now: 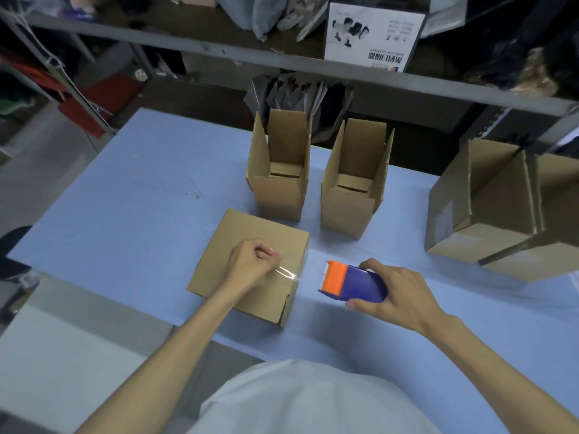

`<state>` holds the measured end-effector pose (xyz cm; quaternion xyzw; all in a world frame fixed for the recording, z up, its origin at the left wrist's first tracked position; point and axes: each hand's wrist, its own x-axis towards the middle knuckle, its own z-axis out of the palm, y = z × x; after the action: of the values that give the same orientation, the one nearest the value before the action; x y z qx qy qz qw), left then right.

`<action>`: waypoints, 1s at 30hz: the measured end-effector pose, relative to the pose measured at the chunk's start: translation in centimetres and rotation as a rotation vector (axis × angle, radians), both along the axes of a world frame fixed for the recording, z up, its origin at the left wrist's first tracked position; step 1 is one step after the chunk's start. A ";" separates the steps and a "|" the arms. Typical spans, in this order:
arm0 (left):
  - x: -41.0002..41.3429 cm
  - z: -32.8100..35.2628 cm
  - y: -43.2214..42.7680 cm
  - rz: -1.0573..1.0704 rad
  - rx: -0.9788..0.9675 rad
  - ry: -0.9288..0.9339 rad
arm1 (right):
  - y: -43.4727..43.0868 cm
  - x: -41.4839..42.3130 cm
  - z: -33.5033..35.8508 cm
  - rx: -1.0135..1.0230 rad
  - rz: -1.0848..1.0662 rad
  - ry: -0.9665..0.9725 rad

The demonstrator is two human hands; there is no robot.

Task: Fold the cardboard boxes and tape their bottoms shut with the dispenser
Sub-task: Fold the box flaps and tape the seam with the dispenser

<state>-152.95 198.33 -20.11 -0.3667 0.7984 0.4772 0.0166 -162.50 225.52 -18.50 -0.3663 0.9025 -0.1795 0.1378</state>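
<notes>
Head view. Blue table [125, 214], and a closed cardboard box [247, 228] lies flat side up near the front edge. The left hand [252, 261] rests on top of it, fingers curled and pinching the end of the clear tape [286, 272]. The strip runs right across the box top to its right edge. Can't tell if the tape still joins the dispenser [354, 281].

The right hand [404, 296] grips the dispenser, which has a blue body and an orange front. It sits just right of the box, low over the table.

Behind are two upright open boxes, the left open box [277, 195] and the right open box [349, 211], side by side with flaps up. Larger cartons [482, 214] at far right. A white printed carton [372, 36] sits on the shelf above.
</notes>
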 end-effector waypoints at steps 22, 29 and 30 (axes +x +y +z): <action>-0.9 -1.7 0.6 -0.055 -0.189 0.017 | -1.2 -1.2 -1.7 0.039 -0.029 -0.067; -1.3 -1.0 0.8 -0.307 -0.456 -0.099 | -1.2 -1.3 -2.2 0.066 -0.002 -0.073; -1.6 -0.7 0.7 -0.354 -0.511 -0.132 | -1.3 -1.4 -2.2 0.080 0.010 -0.066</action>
<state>-154.57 199.00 -20.77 -0.2448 0.9411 0.2258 0.0585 -163.87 224.20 -20.70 -0.3588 0.9021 -0.1545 0.1832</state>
